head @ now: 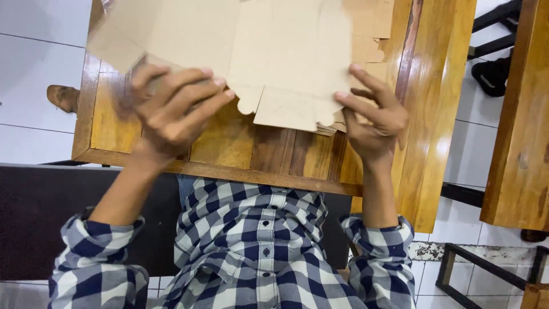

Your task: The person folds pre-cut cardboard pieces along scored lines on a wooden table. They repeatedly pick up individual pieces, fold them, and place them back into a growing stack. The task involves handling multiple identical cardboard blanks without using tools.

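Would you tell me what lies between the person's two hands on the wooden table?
In the head view, flat brown cardboard lies between the left hand and right hand, with bare wooden table below its tabs.

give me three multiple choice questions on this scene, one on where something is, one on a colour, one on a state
1. Where does the flat cardboard sheet lie?
A. on the wooden table
B. on the tiled floor
C. on the person's lap

2. What colours is the person's shirt?
A. red and black
B. blue and white checks
C. plain green

3. What state is the cardboard in?
A. folded into a closed box
B. flat, unfolded, with cut flaps
C. torn in two

Answers:
1 A, the sheet rests on the table top, left hand and right hand at its near edge.
2 B, the checks show on sleeves and chest.
3 B, it lies flat with its flaps spread.
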